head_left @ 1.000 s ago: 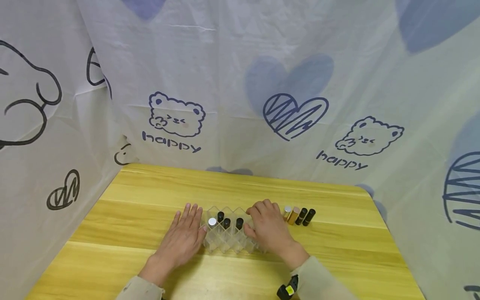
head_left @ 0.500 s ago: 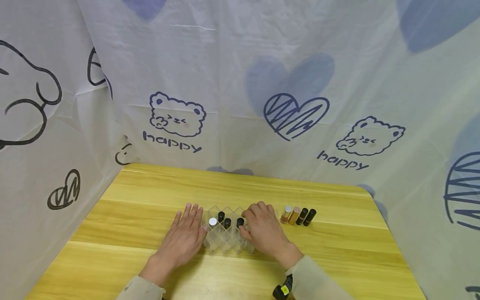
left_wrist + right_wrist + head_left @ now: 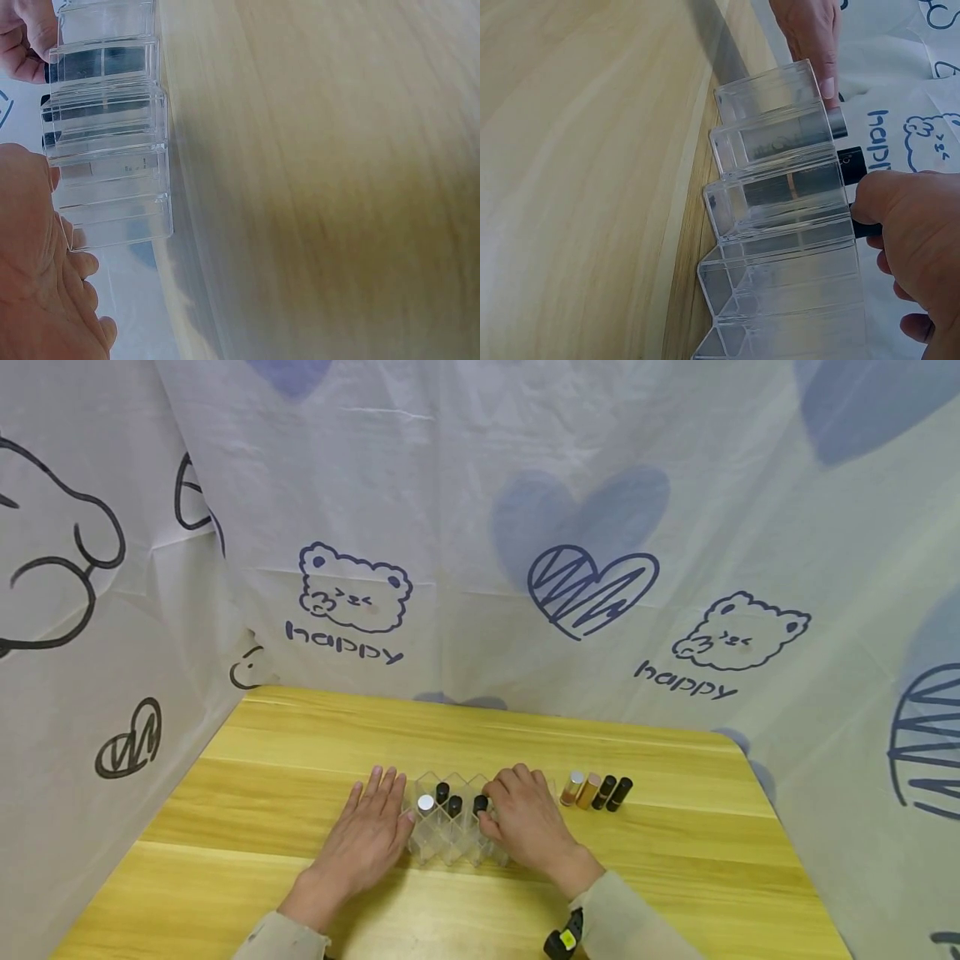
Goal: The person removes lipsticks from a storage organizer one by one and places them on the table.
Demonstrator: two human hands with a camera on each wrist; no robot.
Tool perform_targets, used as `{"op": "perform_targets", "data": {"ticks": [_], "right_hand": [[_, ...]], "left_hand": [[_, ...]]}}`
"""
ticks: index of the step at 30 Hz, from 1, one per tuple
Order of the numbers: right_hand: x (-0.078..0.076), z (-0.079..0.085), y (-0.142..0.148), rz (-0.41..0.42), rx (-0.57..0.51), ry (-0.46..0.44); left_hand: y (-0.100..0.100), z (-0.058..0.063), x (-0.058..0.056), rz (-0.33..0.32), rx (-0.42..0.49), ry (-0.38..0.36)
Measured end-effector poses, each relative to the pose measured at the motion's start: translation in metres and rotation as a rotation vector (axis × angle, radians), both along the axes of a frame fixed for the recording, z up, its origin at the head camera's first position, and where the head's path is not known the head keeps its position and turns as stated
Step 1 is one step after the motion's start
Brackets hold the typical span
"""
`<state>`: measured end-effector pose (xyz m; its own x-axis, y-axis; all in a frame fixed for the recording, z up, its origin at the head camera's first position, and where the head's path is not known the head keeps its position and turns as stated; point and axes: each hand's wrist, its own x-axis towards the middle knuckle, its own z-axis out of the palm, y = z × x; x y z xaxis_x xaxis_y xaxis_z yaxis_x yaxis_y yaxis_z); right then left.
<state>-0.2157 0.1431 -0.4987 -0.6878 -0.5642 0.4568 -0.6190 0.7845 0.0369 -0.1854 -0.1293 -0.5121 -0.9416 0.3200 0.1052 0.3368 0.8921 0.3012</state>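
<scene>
A clear lipstick organizer [image 3: 447, 843] with diamond-shaped slots stands on the table. My left hand [image 3: 367, 837] lies along its left end, fingers straight, thumb touching the side. With curled fingers and thumb, my right hand [image 3: 525, 818] pinches the cap of a black lipstick tube [image 3: 481, 805] that stands in a slot; in the right wrist view the black cap [image 3: 866, 229] shows between thumb and fingers. To its left, a silver-capped tube [image 3: 425, 803] and two black tubes [image 3: 454, 807] stand in other slots. My right hand hides the organizer's right part.
Right of the organizer several tubes lie side by side on the table: one silver-capped [image 3: 572, 788], one gold [image 3: 588, 792] and two black [image 3: 619, 794]. A printed white cloth [image 3: 465, 527] hangs behind the wooden table [image 3: 360, 718].
My right hand has shifted left over the organizer onto the black tube, uncovering more of the silver-capped tube on the table. In the last half second it has barely moved. My left hand stays put.
</scene>
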Motion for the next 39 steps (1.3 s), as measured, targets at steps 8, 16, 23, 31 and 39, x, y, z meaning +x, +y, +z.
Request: {"op": "perform_targets", "data": {"ticks": [8,16,23,31,39], "right_hand": [[0.0001,0.001,-0.0014,-0.002,-0.004,-0.006],[-0.0007,0.0004,-0.0024,-0.011,-0.013,-0.016],[-0.0009,0.0015,-0.0034,-0.007,-0.013,-0.022],[-0.0012,0.0026,-0.0029,0.001,-0.032,-0.014],[-0.0012,0.0093,-0.0023,0.01,-0.031,-0.01]], "left_hand": [[0.0008,-0.0004,-0.0013,-0.002,0.001,0.01],[0.0004,-0.0018,-0.0027,0.0,-0.012,0.02],[0.0004,-0.0012,-0.0022,0.002,-0.008,0.009],[0.0005,-0.0023,-0.0026,-0.003,-0.004,0.016],[-0.0002,-0.0025,-0.0021,-0.001,0.004,0.01]]}}
